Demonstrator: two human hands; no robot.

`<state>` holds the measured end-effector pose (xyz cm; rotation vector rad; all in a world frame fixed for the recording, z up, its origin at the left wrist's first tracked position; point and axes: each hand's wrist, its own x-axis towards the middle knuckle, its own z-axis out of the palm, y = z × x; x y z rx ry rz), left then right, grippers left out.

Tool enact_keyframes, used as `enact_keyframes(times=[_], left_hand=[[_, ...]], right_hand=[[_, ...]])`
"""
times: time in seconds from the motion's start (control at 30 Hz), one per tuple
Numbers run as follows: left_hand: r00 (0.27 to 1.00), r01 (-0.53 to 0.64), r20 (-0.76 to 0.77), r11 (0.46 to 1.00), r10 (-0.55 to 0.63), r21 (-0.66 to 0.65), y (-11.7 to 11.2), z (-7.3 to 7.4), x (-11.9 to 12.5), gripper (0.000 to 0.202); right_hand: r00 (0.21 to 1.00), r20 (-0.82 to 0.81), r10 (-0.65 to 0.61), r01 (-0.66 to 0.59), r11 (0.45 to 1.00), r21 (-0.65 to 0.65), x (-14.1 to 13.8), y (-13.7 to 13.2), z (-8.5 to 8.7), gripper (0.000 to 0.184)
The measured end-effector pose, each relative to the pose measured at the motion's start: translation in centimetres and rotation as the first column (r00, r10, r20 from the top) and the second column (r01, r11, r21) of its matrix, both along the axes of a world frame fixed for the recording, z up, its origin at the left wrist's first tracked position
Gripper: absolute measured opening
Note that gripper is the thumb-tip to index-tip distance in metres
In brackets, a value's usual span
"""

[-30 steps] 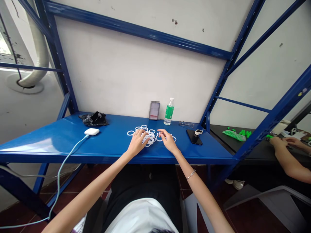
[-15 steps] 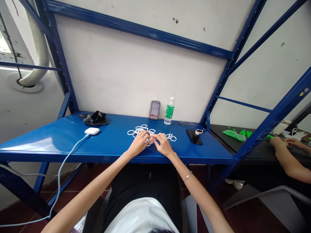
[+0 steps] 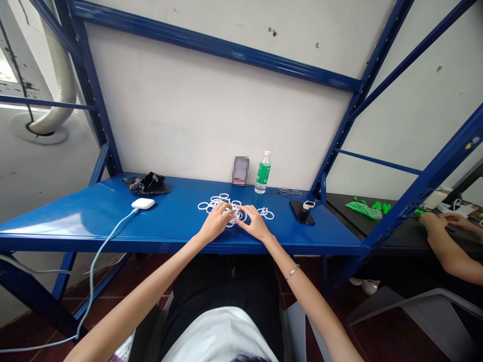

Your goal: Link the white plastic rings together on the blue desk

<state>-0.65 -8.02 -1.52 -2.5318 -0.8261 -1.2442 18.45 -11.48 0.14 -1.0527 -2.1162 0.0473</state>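
Note:
Several white rings (image 3: 222,202) lie in a loose pile on the blue shelf (image 3: 113,221). My left hand (image 3: 216,220) rests on the near side of the pile with its fingers curled onto the rings. My right hand (image 3: 255,223) sits just to its right, fingertips pinched on a ring at the pile's middle. The two hands nearly touch over the rings. A small cluster of rings (image 3: 266,213) lies apart at the right.
A white charger case (image 3: 142,203) with its cable, black crumpled plastic (image 3: 146,183), a green-labelled bottle (image 3: 262,173), glasses (image 3: 290,192) and a phone with a watch (image 3: 302,211) lie on the shelf. Another person's arms (image 3: 449,236) work at the right table.
My right hand drew in leftward from the small cluster to the main pile and now meets my left hand over the rings. My left hand barely moved.

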Motion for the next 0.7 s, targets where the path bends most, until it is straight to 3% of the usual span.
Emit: enact_keyframes(times=[0.2,0.7], left_hand=[[1.000,0.001,0.007,1.000,-0.001,0.004,-0.03,0.08,-0.01,0.024],[0.998,0.051,0.041,0.997,-0.048,-0.059,-0.32,0.33,-0.24,0.023]], right_hand=[[0.995,0.066,-0.072,0.064,0.991,0.116,-0.21,-0.16,-0.03,0.043],[0.993,0.085,-0.077,0.066,0.989,0.129,-0.41,-0.33,-0.10,0.041]])
